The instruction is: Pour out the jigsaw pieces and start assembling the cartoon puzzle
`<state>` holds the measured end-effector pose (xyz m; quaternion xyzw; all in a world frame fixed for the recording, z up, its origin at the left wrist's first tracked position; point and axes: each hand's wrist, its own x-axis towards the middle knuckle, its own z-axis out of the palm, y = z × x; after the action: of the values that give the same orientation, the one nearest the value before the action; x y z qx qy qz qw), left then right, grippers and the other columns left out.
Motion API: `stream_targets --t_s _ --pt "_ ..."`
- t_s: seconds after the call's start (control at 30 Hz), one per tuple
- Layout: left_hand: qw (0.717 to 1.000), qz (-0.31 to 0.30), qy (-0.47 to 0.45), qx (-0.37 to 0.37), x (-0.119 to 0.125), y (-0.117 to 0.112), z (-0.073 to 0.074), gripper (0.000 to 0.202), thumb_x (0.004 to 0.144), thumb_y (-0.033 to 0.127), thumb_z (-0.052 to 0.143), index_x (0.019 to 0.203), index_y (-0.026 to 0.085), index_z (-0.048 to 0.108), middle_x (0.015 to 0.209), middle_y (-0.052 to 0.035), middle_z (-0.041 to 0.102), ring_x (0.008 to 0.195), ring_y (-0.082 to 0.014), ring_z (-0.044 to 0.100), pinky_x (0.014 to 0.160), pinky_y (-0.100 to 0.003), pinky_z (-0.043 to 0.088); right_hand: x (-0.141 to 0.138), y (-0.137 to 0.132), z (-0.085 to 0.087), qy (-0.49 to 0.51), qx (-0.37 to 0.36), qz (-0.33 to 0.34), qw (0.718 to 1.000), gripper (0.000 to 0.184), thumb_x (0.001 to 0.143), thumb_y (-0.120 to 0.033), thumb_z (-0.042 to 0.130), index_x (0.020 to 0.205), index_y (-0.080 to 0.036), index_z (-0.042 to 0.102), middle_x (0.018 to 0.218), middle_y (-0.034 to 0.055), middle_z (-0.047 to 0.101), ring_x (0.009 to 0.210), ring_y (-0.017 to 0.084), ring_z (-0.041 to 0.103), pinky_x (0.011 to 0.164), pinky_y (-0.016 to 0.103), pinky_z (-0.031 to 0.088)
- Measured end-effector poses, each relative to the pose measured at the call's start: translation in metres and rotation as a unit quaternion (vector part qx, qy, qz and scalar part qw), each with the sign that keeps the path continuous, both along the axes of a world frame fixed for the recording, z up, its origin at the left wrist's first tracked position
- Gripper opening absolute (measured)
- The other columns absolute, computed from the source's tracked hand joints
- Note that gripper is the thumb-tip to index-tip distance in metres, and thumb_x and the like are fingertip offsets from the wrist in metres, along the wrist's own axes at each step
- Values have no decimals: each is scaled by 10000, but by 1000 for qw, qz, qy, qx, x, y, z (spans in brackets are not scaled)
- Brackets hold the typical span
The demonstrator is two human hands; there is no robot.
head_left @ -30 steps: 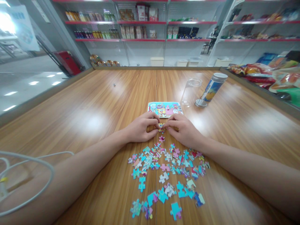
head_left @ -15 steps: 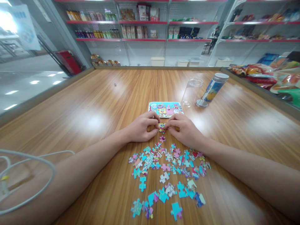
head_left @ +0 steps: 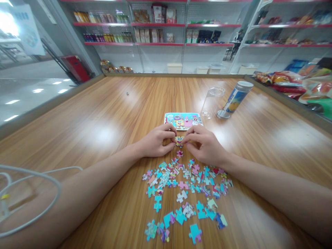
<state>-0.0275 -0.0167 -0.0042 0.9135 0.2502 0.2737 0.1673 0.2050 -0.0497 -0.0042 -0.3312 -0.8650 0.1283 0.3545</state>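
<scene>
Left hand [head_left: 155, 142] and right hand [head_left: 204, 145] both pinch joined pieces [head_left: 178, 139] between closed fingertips, mid-table [head_left: 103, 114]; writing on card [head_left: 183, 121] and tube [head_left: 237, 97] too blurred to read.

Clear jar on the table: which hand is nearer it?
Right. The right hand sits just in front of the clear jar, slightly left; the left hand is farther left.

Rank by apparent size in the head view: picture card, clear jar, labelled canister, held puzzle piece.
1. picture card, widest
2. clear jar and labelled canister, alike, farther off
3. held puzzle piece, smallest
</scene>
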Motion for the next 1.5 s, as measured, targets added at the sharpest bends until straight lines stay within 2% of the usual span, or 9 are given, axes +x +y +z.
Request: stream_targets --t_s 0.13,0.23,0.73,0.8,0.93,1.0,1.2,1.33,1.5 --pt "1000 -1 0 0 0 0 0 91 844 193 600 836 161 685 1034 -90 597 987 -190 584 909 -353 513 -3 -7 6 -47 -14 113 992 155 866 -178 625 985 -227 711 944 55 628 918 198 579 845 368 482" --pt "1000 -1 -2 -1 0 0 -1 100 845 196 601 862 166 695 1044 -88 595 989 -187 586 917 -354 513 -4 -9 6 -71 -29 139 987 110 879 -189 619 935 -215 710 950 59 637 914 193 580 840 362 479" --pt "1000 -4 -3 -4 -1 1 -1 86 835 179 606 856 171 690 1054 -85 594 983 -181 592 916 -354 519 -4 -7 4 -54 -23 132 990 101 907 -202 607 933 -212 704 910 44 667 889 180 589 824 349 475" --pt "1000 -3 -2 -4 -1 0 0 78 838 182 606 843 169 682 1052 -84 595 983 -181 592 913 -351 520 -3 -5 3 -27 -17 88 996 101 906 -202 606 937 -214 702 862 35 666 850 178 594 806 344 476" --pt "1000 -2 1 -5 -2 0 -1 78 837 181 604 853 172 681 1051 -79 591 980 -178 593 911 -346 518 2 6 -3 -4 -22 -62 998 129 866 -154 627 947 -204 714 837 39 647 839 187 594 792 346 469" --pt "1000 -2 2 -5 -2 0 -1 84 834 172 601 861 173 681 1054 -77 587 984 -176 592 914 -343 514 4 11 -6 -22 -33 -83 996 147 846 -148 646 952 -205 731 862 48 636 863 196 593 797 349 469" --pt "1000 -3 4 -2 -2 2 -3 89 835 169 599 879 170 677 1064 -78 582 1005 -179 590 928 -340 508 5 13 -8 -23 -45 -85 995 161 827 -119 655 933 -199 747 853 41 624 861 187 594 800 338 467" --pt "1000 -3 4 -3 -1 3 -4 73 843 179 605 882 172 666 1060 -76 588 1008 -178 592 925 -339 510 7 18 -9 -14 -97 -73 992 142 858 -147 632 937 -198 739 856 32 636 807 158 589 739 301 465" --pt "1000 -3 10 -11 -2 2 -3 79 862 200 603 856 164 672 1073 -85 589 1002 -180 593 915 -336 507 14 34 -2 -8 -245 -10 969 151 850 -213 672 993 -171 651 691 -38 558 627 109 515 598 248 408"
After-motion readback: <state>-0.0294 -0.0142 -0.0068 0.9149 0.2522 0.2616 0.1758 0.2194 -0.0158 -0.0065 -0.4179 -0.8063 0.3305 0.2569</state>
